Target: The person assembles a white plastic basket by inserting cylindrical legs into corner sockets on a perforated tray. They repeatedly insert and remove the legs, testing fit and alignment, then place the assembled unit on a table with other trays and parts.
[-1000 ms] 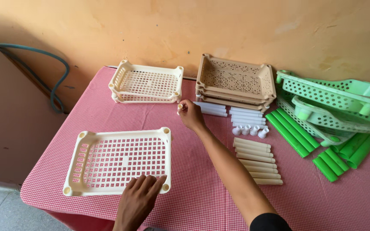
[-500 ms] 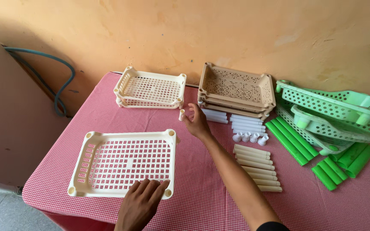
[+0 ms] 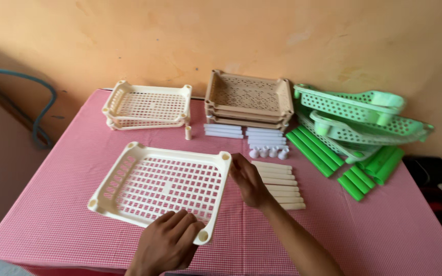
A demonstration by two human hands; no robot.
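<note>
The table (image 3: 78,214) is covered with a cloth of fine red-and-white check. The tray (image 3: 162,186) under the left hand (image 3: 166,246) is coloured cream, its floor pierced in a grid of small rectangular slots. The stack of trays (image 3: 147,106) at eleven o'clock is shown in the same cream. At twelve o'clock, tan trays (image 3: 248,97) are patterned with lacy floral cut-outs. White tubes (image 3: 241,133) and white caps (image 3: 268,152) are seen below them. By the right hand (image 3: 249,181), the tubes (image 3: 280,186) are coloured beige. At two o'clock, trays (image 3: 354,115) and tubes (image 3: 315,152) are coloured bright green. The wall (image 3: 180,41) is painted a mottled orange.
</note>
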